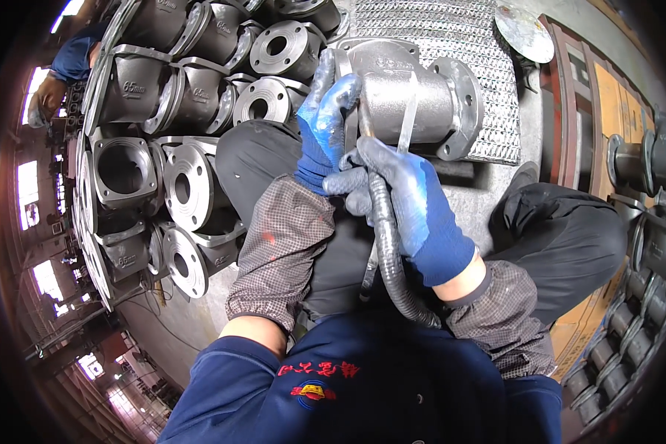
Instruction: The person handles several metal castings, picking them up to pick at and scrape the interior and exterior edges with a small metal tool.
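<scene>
A grey flanged metal casting [403, 100], like a valve body, lies on its side in front of me. At its left flange is my left hand [325, 111], in a blue coated glove, with the thumb and fingers closed about the flange edge. My right hand [403, 185], gloved alike, is wrapped round the upper end of a ribbed flexible hose [386, 244]. From that grip a thin rod-like tool [364, 115] points up beside the flange; its tip is hidden near my left thumb. A pale flat strip [408, 115] crosses in front of the casting and passes behind my right hand.
Under the casting is a patterned metal mat [499, 96]. Flanged castings [192, 185] are stacked high on my left, and several more [621, 333] stand on the right. A round plate [524, 33] and a brown metal frame [566, 111] lie beyond. Another person's hand [48, 96] shows far left.
</scene>
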